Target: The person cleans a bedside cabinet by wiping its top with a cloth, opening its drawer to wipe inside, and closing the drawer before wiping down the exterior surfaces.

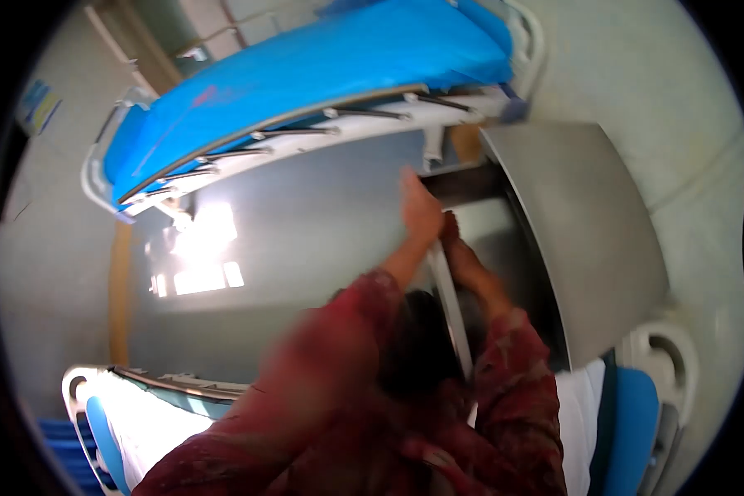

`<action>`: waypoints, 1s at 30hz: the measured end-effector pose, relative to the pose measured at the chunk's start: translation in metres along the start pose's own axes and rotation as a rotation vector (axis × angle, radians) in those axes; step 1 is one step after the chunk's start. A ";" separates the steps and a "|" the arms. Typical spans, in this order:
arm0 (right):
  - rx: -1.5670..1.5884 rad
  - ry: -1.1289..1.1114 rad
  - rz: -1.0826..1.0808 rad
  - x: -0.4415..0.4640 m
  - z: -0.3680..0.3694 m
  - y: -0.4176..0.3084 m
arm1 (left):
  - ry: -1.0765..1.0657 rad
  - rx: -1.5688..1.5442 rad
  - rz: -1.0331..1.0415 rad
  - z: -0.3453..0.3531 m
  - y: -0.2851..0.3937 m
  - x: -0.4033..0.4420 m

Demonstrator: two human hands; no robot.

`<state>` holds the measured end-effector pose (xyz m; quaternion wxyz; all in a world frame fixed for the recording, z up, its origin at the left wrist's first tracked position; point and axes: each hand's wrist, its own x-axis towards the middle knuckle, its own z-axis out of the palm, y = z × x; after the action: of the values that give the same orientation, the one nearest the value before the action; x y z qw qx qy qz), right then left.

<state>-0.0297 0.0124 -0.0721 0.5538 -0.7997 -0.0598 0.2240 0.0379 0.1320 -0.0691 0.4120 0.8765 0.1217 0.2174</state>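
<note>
My left hand (422, 208) reaches forward at the left edge of a grey metal cabinet (583, 240). Its fingers look stretched out and somewhat blurred, and I make out nothing held in them. Close beside it, in shadow, my right hand (452, 236) is at the cabinet's open front, by a pale metal edge (448, 298). Its fingers are too dark and blurred to read. Whether either hand touches that edge cannot be made out. A dark shape (422, 343) lies between my forearms, its kind unclear. Both arms wear red patterned sleeves.
A bed with a blue cover (322, 58) and a folded side rail (298, 132) stands ahead. Nearer, another bed has white bedding (153, 417), a pale end board (665, 355) and blue panels. Window light reflects off the grey floor (306, 248) between them.
</note>
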 end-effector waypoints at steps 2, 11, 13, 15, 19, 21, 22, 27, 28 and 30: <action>-0.848 0.198 -0.749 -0.029 0.004 0.053 | 0.065 -0.054 0.131 -0.001 -0.006 0.004; -0.593 0.030 -0.282 -0.208 -0.043 -0.001 | 0.014 -0.283 -0.035 -0.015 -0.014 -0.009; -0.640 0.262 -0.382 -0.230 -0.059 -0.037 | -0.006 -0.588 -0.263 -0.008 -0.045 -0.017; -0.679 0.308 -0.269 -0.258 -0.075 -0.049 | -0.300 -0.918 -0.630 -0.066 -0.040 -0.057; -0.820 0.248 -0.376 -0.295 -0.042 0.009 | -0.521 -0.371 -0.074 -0.089 -0.179 -0.123; -0.887 0.295 -0.276 -0.297 -0.018 0.000 | -0.598 0.055 0.005 -0.118 -0.229 -0.169; -0.937 0.353 -0.321 -0.298 -0.019 0.003 | -0.649 0.026 0.139 -0.136 -0.230 -0.185; -1.017 0.640 -0.255 -0.295 -0.014 0.022 | -0.903 0.159 0.344 -0.136 -0.244 -0.225; -1.070 0.679 -0.234 -0.295 -0.005 0.021 | -1.070 0.368 0.361 -0.137 -0.236 -0.232; -1.034 0.657 -0.294 -0.295 0.014 0.014 | -1.195 0.574 0.357 -0.137 -0.222 -0.232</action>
<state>-0.3006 -0.0826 -0.0029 0.1099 -0.9745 -0.0965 -0.1700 -0.2384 0.2729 -0.2290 0.1176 0.9271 -0.2198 -0.2798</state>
